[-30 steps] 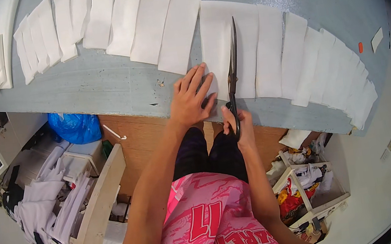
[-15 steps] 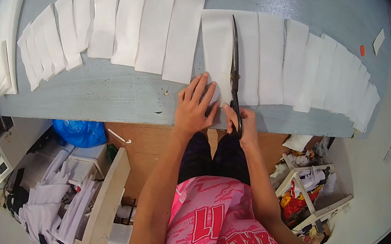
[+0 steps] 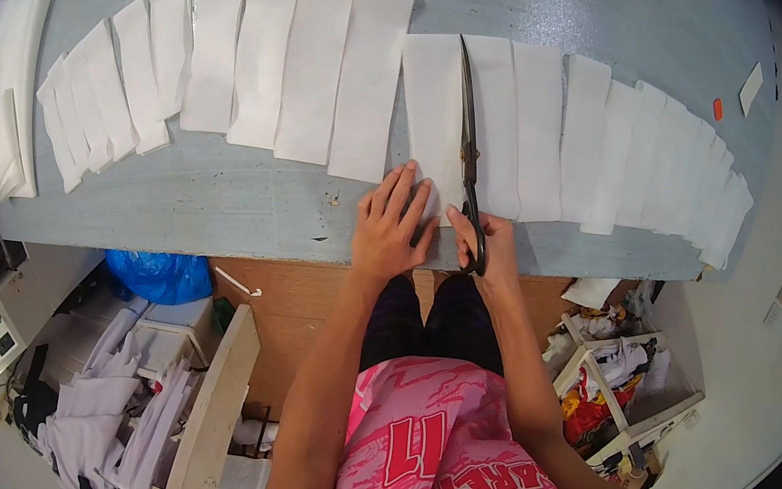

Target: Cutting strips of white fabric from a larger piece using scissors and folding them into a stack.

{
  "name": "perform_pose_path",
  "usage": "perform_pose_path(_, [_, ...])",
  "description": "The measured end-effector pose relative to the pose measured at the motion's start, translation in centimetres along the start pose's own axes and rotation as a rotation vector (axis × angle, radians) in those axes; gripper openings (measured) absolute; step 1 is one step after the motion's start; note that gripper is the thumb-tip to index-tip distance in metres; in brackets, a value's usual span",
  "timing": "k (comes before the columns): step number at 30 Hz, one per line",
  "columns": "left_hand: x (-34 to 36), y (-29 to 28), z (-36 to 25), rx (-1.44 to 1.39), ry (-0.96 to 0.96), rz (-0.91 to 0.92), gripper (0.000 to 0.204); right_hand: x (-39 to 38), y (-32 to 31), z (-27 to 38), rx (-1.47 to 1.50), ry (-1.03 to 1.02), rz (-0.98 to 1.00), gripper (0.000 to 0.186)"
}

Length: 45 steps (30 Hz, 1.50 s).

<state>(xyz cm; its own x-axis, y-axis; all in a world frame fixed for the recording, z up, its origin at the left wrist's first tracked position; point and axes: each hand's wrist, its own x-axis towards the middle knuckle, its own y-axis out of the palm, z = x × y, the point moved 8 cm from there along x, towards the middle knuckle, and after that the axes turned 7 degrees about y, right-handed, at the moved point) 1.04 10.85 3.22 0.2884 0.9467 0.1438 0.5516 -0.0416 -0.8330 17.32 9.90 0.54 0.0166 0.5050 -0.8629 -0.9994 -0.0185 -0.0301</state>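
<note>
Long blue-grey table (image 3: pixel 203 207) spans upper view. White, flat, rectangular cloth-like strips (image 3: pixel 366 76) lie along it, side by side, many overlapping. Black long-bladed scissors (image 3: pixel 470 142) point away from person, blades over strips near row's middle. Left hand (image 3: pixel 393 224), fingers slightly spread, rests beside blades. Right hand (image 3: pixel 493 249) grips scissors' handles.

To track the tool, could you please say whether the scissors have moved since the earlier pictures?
Yes: the scissors have moved forward, toward the far side of the table, judged against its brown mark.
</note>
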Motion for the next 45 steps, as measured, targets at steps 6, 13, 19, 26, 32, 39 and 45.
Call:
perform_pose_path(6, [0.1, -0.2, 0.0, -0.007, -0.004, 0.007, 0.057, 0.1, 0.1, 0.7, -0.004, 0.025, 0.026, 0.047])
perform_pose_path(13, [0.1, -0.2, -0.1, -0.011, 0.003, 0.000, 0.057, -1.1, -1.1, -0.1, -0.029, 0.065, 0.075, 0.048])
perform_pose_path(19, [0.0, -0.3, 0.0, 0.000, 0.001, -0.006, 0.057, -4.3, -2.6, -0.7, 0.023, 0.102, 0.109, 0.047])
perform_pose_path(26, [0.3, -0.5, -0.6, -0.045, 0.000, -0.036, 0.065, -6.2, -4.2, -3.0, -0.058, 0.131, 0.140, 0.046])
perform_pose_path(32, [-0.5, 0.3, 0.2, -0.048, 0.020, -0.118, 0.046, -7.8, -5.6, -6.1, -0.031, 0.101, 0.135, 0.037])
perform_pose_path(39, [-1.1, 0.6, 1.6, -0.237, -0.013, -0.210, 0.029, -10.5, -7.5, -10.4, -0.083, 0.074, 0.186, 0.026])
perform_pose_path(45, [-3.2, 0.8, 3.8, -0.482, -0.397, -0.337, 0.016, -12.0, -8.7, -12.9, -0.062, 0.068, 0.221, 0.029])
